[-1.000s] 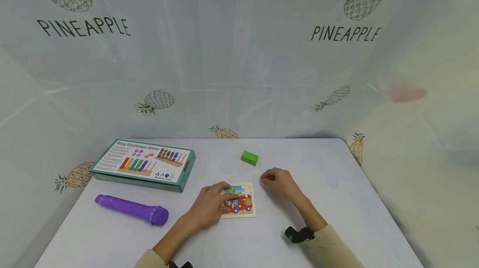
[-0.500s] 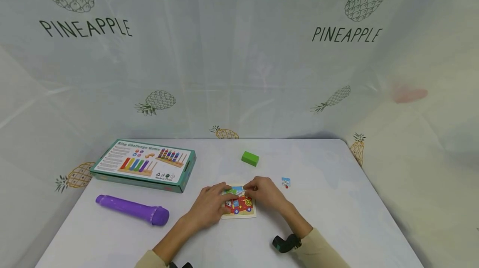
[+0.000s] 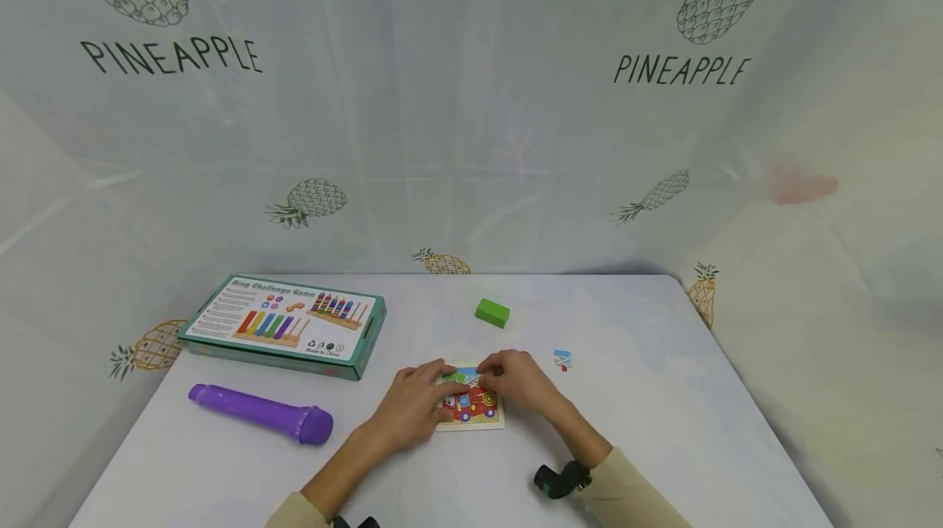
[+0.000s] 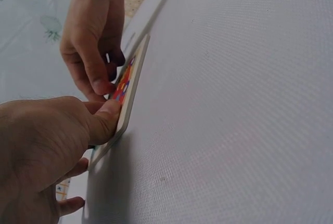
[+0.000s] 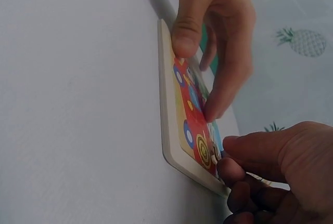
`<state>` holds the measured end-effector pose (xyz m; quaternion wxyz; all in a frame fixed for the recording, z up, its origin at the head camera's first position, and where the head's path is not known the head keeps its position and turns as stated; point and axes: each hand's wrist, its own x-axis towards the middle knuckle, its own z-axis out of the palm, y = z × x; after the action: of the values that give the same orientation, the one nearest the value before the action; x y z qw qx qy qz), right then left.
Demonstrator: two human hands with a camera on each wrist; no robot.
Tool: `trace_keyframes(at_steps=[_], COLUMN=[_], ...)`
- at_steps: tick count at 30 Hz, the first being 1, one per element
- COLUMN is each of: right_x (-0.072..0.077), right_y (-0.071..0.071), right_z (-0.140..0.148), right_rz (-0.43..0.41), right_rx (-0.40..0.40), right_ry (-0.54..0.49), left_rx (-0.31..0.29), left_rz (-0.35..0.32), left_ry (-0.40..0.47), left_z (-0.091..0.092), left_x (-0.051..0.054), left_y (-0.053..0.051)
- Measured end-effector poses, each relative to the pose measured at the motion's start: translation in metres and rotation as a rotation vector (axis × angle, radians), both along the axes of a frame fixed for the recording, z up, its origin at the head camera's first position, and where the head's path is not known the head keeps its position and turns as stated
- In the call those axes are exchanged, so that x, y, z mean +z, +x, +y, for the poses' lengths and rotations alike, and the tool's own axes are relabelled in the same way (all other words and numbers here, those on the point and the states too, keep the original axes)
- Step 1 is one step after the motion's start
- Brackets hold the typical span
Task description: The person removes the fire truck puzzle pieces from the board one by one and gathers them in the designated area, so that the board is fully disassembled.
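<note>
A small wooden jigsaw puzzle (image 3: 471,412) with a red fire truck picture lies flat on the table between both hands. My left hand (image 3: 409,405) rests on its left side, thumb and forefinger pressing on the picture; the other fingers spread past its edge. At the puzzle's upper right corner, my right hand (image 3: 521,381) has thumb and forefinger together. In the right wrist view they pinch a small puzzle piece (image 5: 215,155), whose pale edge shows at the board; most of it is hidden. A loose blue and white puzzle piece (image 3: 563,359) lies right of the right hand.
A green block (image 3: 492,312) sits behind the puzzle. To the left are a flat Ring Challenge Game box (image 3: 283,323) and a purple toy microphone (image 3: 259,413). A pineapple-print curtain (image 3: 471,143) hangs behind the white table (image 3: 663,413).
My right hand has moved left onto the puzzle's upper right corner, uncovering the loose piece on the table. Over the last half second it has barely shifted. The left hand has stayed put.
</note>
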<state>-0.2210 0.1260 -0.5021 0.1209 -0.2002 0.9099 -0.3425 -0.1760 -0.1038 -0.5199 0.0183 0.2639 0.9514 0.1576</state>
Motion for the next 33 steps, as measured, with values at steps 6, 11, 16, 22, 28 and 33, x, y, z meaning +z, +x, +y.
trace_keyframes(at_steps=[6, 11, 16, 22, 28, 33], right_x=[0.0016, 0.0004, -0.002, -0.0021, -0.0036, -0.0057], right_y=[0.0004, 0.0004, -0.0002, 0.0004, 0.001, 0.0011], right_z=[0.0003, 0.0008, 0.0008, -0.0004, -0.0023, -0.0043], right_rz=[-0.02, -0.015, -0.006, -0.011, -0.013, -0.007], right_rx=[-0.002, -0.001, -0.003, -0.015, -0.022, -0.035], right_ry=[-0.011, -0.017, -0.023, -0.037, -0.047, -0.047], left_rx=[-0.005, -0.006, -0.01, -0.017, -0.022, -0.031], left_rz=[0.006, 0.013, 0.018, 0.018, 0.032, 0.042], left_ry=[-0.006, -0.005, -0.007, -0.006, -0.02, -0.021], left_z=[-0.0002, -0.0002, 0.0, -0.0002, -0.0002, 0.0004], left_x=[0.0, 0.0004, 0.0011, 0.0008, 0.0, 0.0026], left_y=[0.0, 0.0002, 0.0008, 0.0005, -0.0006, -0.0002])
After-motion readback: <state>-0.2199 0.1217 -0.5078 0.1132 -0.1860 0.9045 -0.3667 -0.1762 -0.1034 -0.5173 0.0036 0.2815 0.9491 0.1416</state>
